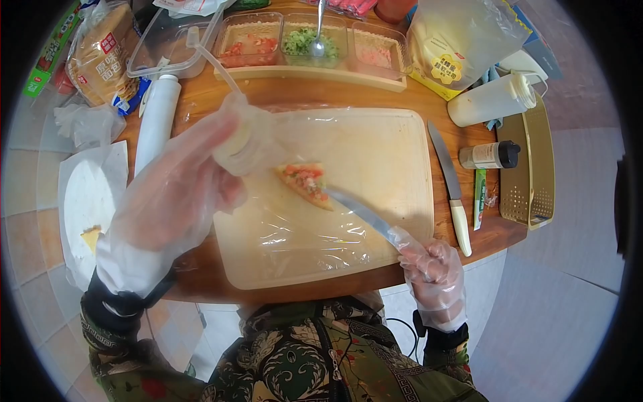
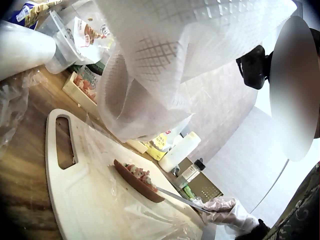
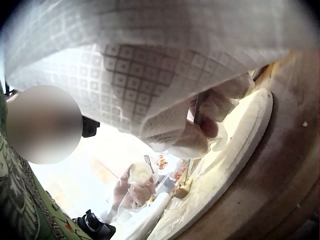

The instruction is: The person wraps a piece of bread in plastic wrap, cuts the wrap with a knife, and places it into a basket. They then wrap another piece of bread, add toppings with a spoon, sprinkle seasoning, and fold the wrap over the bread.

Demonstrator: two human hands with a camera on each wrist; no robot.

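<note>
A wedge of bread [image 1: 305, 183] topped with chopped red, green and pink bits lies on the cutting board [image 1: 395, 147]. Its brown crust [image 2: 137, 182] shows in the left wrist view. My right hand [image 1: 435, 278], in a clear plastic glove, grips a knife [image 1: 365, 213] whose blade end meets the bread's right side. Raised over the board's left part, my gloved left hand [image 1: 174, 181] holds a pale, round-ended translucent thing [image 1: 234, 141]; I cannot tell its kind. That rounded thing [image 3: 141, 172] also shows in the right wrist view. Loose glove film hides much of both wrist views.
Behind the board, a wooden tray [image 1: 335, 75] carries tubs of chopped food. A white-handled knife [image 1: 452, 191], a squeeze bottle [image 1: 489, 104], a shaker [image 1: 485, 155] and a basket [image 1: 529, 161] are at right. Left are a white roll [image 1: 157, 117], bagged bread [image 1: 104, 53] and white paper [image 1: 87, 194].
</note>
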